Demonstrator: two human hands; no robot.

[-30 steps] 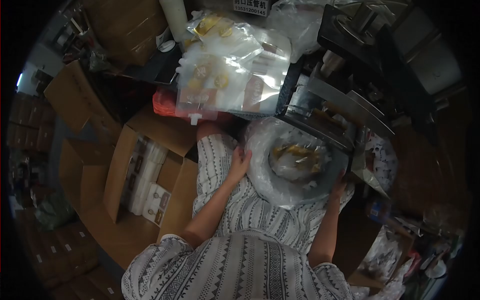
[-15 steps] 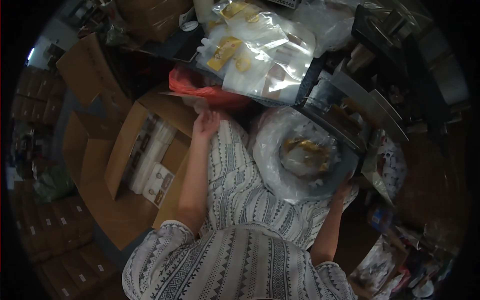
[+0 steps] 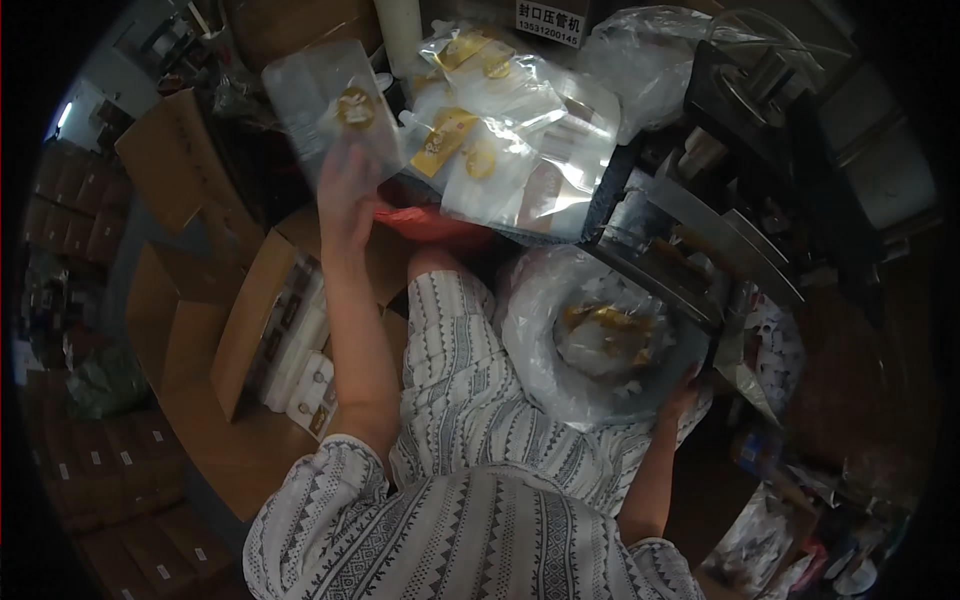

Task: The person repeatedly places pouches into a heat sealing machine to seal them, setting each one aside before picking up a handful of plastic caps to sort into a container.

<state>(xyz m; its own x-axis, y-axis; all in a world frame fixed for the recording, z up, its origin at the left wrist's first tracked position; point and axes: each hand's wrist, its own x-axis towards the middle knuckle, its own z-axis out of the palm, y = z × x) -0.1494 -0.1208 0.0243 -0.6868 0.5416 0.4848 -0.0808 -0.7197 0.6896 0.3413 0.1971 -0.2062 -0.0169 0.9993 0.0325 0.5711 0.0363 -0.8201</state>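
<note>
My left hand (image 3: 347,195) is raised at the upper left, its fingers closed on the lower part of a clear plastic pouch (image 3: 322,90) with a round gold print. Motion blurs the fingers a little. My right hand (image 3: 681,393) is low beside the rim of a round basin (image 3: 682,375) lined with clear plastic; its fingers are mostly hidden. Inside the lining (image 3: 535,335) lie clear pieces with gold print. Right of the raised pouch, a pile of similar pouches (image 3: 520,130) rests on a dark surface.
An open carton (image 3: 228,350) with packed white items stands on the left. A red plastic bag (image 3: 435,225) hangs below the pouch pile. On the right is a machine with metal plates (image 3: 720,220). Stacked boxes (image 3: 110,460) line the far left.
My left hand has moved up and to the left, lifting the pouch into clear view above the carton. My right hand stays by the basin rim.
</note>
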